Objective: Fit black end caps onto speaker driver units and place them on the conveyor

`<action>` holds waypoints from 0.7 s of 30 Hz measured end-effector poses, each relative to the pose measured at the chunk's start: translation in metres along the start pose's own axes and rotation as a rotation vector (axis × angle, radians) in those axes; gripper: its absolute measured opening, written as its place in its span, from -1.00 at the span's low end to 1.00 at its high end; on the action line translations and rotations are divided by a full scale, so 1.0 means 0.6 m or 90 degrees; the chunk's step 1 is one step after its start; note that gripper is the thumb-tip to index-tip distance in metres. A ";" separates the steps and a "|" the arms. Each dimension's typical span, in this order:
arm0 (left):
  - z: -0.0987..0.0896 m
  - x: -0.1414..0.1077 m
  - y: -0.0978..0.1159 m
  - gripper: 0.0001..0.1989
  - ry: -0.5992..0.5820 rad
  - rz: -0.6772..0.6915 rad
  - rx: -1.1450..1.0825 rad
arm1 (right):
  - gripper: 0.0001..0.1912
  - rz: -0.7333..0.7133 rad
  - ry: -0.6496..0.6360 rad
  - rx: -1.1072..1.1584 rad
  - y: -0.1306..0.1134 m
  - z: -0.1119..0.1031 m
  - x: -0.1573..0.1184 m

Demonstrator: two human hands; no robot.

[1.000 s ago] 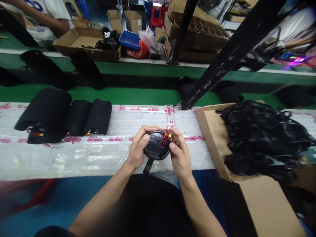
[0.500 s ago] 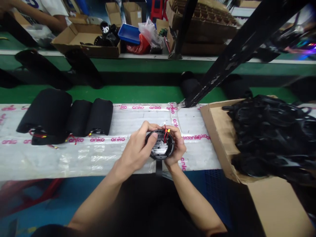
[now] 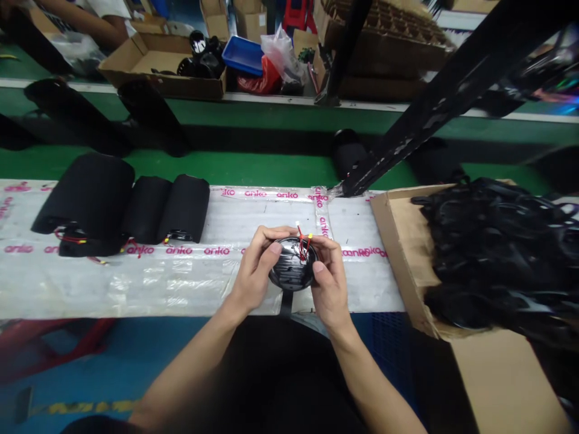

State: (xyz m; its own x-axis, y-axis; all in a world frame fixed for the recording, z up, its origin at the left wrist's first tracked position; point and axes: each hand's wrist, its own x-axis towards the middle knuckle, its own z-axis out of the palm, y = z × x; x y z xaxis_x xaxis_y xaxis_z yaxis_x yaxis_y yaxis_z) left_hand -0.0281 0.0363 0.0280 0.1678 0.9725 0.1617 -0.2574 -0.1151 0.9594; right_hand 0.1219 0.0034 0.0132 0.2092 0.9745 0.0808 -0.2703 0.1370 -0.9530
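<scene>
The left hand (image 3: 256,271) and right hand (image 3: 330,280) hold a round, glossy black plastic casing (image 3: 293,272) between them, the fingers curled and gripping rather than spread. The left fingers wrap over the casing's upper left rim, with the left thumb (image 3: 274,248) pressed on its face. The right fingers curve around the upper right rim, and the right thumb (image 3: 319,267) lies on the face near the lower right. Red and yellow wires (image 3: 303,248) with small connectors rise from the casing between the two hands, right beside the right fingers. A black strap (image 3: 285,303) hangs from the casing's lower edge towards the person. Under the hands runs a workbench covered in clear plastic film (image 3: 136,286) printed with pink "anko" lettering. To the left on the film, just apart from the left hand, lie black padded cylinders (image 3: 183,208) in a row, with red and yellow wires (image 3: 70,239) at their near ends. To the right, a cardboard box (image 3: 402,259) sits on the bench, heaped with tangled black parts (image 3: 491,253). A black metal post (image 3: 452,102) slants across the view beyond it, above a green conveyor belt (image 3: 226,166).
</scene>
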 end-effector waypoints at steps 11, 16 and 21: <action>0.036 -0.055 -0.025 -0.58 0.169 0.108 0.147 | -0.75 -0.128 0.122 -0.247 -0.024 0.017 -0.034; 0.032 -0.033 -0.022 -0.72 0.155 0.046 0.014 | -0.75 -0.057 0.117 -0.195 -0.037 0.015 -0.031; 0.015 -0.003 -0.032 -0.76 0.103 0.102 0.009 | -0.74 -0.039 0.121 -0.155 -0.028 0.009 -0.019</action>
State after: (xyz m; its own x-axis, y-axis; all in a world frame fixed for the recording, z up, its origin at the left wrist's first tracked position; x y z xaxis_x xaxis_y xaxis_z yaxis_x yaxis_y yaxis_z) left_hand -0.0148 0.0351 0.0112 -0.0295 0.9614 0.2735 -0.2552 -0.2718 0.9279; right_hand 0.1191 -0.0093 0.0295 0.3965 0.9118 0.1066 -0.0233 0.1261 -0.9917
